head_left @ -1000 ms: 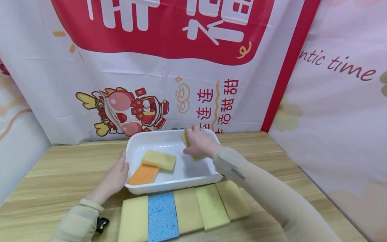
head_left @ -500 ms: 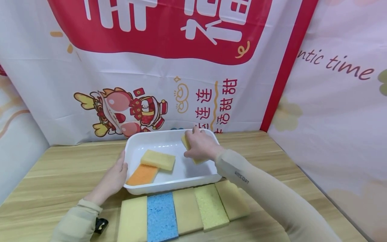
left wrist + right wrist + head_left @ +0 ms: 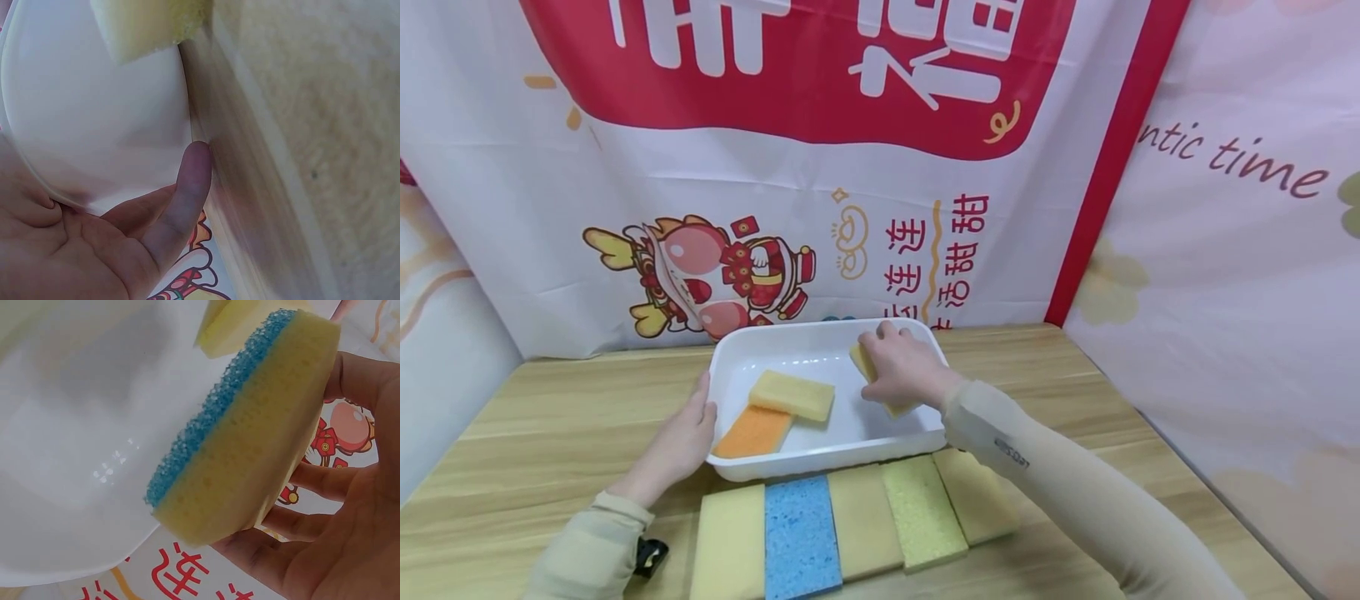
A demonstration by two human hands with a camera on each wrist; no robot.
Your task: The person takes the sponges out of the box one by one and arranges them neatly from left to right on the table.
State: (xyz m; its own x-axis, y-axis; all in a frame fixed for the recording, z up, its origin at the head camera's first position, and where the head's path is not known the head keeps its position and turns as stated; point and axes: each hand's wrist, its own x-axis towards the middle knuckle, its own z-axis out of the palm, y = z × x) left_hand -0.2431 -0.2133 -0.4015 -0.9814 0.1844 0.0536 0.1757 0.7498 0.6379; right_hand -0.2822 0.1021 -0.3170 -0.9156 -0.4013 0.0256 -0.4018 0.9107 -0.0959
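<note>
Over the right side of a white plastic tray (image 3: 827, 458), my right hand (image 3: 904, 367) grips a sponge (image 3: 250, 431) with a pale yellow body and a coarse blue layer. Its thumb and fingers hold the yellow side, as the right wrist view shows. At the tray's left wall rests my left hand (image 3: 688, 429), its fingers straight along the outside; the left wrist view shows this palm (image 3: 81, 256) beside the tray. Inside the tray lie an orange sponge (image 3: 748, 435) and a pale yellow sponge (image 3: 793, 394), which overlaps the orange one.
In front of the tray a row of sponges lies side by side: pale yellow (image 3: 730, 542), blue (image 3: 802, 533), tan (image 3: 863, 521), yellow-green (image 3: 925, 512) and another tan one (image 3: 973, 496). A printed cloth (image 3: 820, 208) hangs behind the wooden table (image 3: 550, 433).
My right hand has shifted slightly right and toward me with the sponge in its grip. The left hand stays at the tray's left wall, and the other sponges lie as before.
</note>
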